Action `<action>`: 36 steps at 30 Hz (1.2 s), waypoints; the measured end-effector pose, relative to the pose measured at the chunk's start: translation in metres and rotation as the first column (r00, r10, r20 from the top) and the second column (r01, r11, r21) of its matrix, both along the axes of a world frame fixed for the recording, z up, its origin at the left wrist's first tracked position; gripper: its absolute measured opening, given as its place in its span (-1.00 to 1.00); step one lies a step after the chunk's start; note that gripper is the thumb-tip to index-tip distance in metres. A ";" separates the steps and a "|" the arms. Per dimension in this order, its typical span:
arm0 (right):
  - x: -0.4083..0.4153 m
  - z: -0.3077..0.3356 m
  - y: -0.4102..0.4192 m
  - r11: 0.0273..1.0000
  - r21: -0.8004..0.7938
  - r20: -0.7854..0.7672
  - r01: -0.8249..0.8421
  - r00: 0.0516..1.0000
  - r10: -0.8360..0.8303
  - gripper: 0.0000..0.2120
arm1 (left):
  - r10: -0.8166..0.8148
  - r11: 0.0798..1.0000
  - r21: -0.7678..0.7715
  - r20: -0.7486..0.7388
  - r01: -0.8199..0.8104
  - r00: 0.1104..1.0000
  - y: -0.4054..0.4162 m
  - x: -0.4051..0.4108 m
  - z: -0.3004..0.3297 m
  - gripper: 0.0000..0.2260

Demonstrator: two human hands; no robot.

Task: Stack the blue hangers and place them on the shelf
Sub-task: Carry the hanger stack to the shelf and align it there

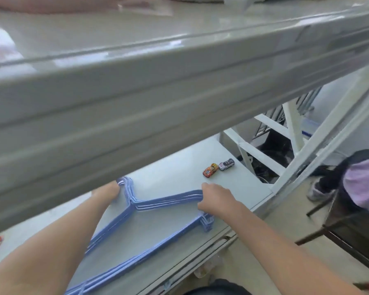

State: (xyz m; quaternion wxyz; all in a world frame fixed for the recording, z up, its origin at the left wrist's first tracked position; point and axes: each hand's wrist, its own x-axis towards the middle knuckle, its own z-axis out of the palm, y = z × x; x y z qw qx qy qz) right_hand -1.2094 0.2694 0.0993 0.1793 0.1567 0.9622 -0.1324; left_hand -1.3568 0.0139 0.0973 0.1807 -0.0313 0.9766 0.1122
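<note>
The hangers (pixel 136 237) lay stacked flat on the shelf (pixel 179 167) in front of me, running from 7 o'clock toward 1 o'clock. My right hand (pixel 216 199) was closed over their shoulder wires at the 2 o'clock end. My left hand (pixel 108 191) was at the hooks near 11 o'clock, half hidden by the upper shelf (pixel 136 92); I couldn't tell its grip. Farther off, at 1 o'clock, an orange car (pixel 210 170) and a white car (pixel 226 164) sat touching.
</note>
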 end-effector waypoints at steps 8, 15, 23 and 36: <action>0.003 -0.020 0.003 0.996 -0.008 -0.103 0.089 0.991 -0.089 -0.74 | -0.072 0.997 -0.053 -0.235 0.061 0.969 -0.006 -0.010 -0.020 -0.80; 0.001 -0.028 0.004 0.999 0.018 -0.165 0.049 0.985 -0.045 -0.75 | -0.052 0.998 -0.043 -0.228 0.043 0.972 -0.010 -0.012 -0.031 -0.81; -0.005 -0.024 0.004 0.997 0.071 -0.131 0.033 0.991 -0.024 -0.82 | 0.030 0.998 0.067 -0.136 -0.022 0.990 -0.017 -0.017 -0.035 -0.86; -0.008 -0.026 -0.002 0.994 0.088 -0.125 0.068 0.991 -0.057 -0.70 | 0.032 0.993 0.116 -0.068 -0.024 0.997 -0.033 -0.016 -0.035 -0.87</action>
